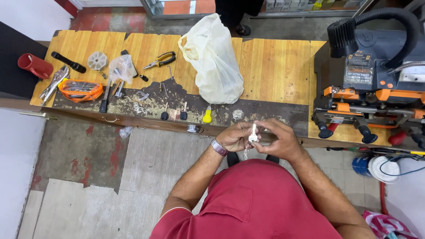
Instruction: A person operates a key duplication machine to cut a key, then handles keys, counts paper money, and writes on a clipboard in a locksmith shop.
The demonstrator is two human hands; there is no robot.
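Just in front of the counter (pixel 265 66), seen from the head camera, the two hands meet over the floor at its near edge. The left hand (pixel 234 137), with a wristwatch (pixel 218 147) on its wrist, and the right hand (pixel 280 139) are both curled shut around a small white piece (pixel 253 132), which stands upright between their fingertips; something small and pale dangles just under it, too small to tell what.

On the counter behind the hands a white plastic bag (pixel 214 59) stands bunched up near the middle. Along the worn near edge lie two dark-headed keys (pixel 183 114) and a yellow-headed one (pixel 207 116). Farther left are pliers with yellow and black handles (pixel 160 59), a crumpled clear bag (pixel 121 68), a round white toothed disc (pixel 97 60), a black torch-like cylinder (pixel 68 62), locking pliers (pixel 55 82), an orange-rimmed holder of tools (pixel 80 90) and a red cup (pixel 35 65) at the corner. At the right end sits an orange and dark grey machine (pixel 372 75) with a ribbed black hose.
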